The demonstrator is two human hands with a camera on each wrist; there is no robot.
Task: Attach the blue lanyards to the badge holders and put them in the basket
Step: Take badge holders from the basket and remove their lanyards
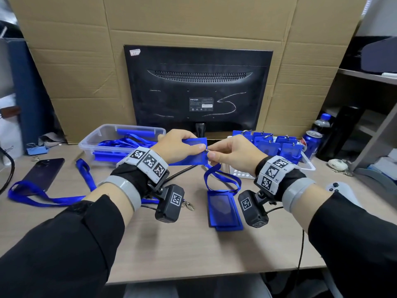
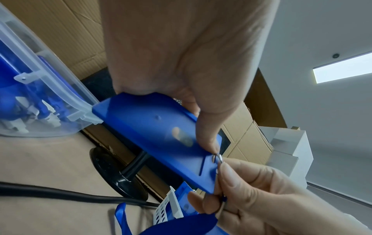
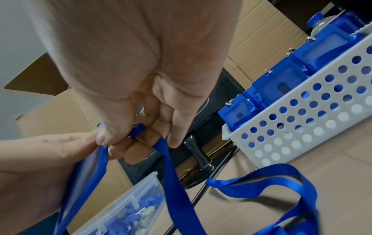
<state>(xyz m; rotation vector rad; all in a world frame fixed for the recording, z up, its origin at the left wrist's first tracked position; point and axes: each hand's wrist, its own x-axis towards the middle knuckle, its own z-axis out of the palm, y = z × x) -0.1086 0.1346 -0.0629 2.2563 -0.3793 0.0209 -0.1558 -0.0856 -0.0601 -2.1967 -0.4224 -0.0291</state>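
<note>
Head view: left hand gripped a blue badge holder above the tabletop, fingers curled round its edge. Right hand pinched a small metal clip at the holder's corner; blue lanyard hung from it in a loop. Another badge holder lay flat on the tabletop below. White basket at right held finished holders. Clear bin at left held blue parts. A spare lanyard lay beside a phone.

Left wrist view: thumb pressed on the badge holder; clip sat at the holder's slot, right-hand fingers pinching it.

Right wrist view: right hand fingers closed on the lanyard end; strap trailed down to the tabletop. Basket stood near, well stocked with holders.
</note>
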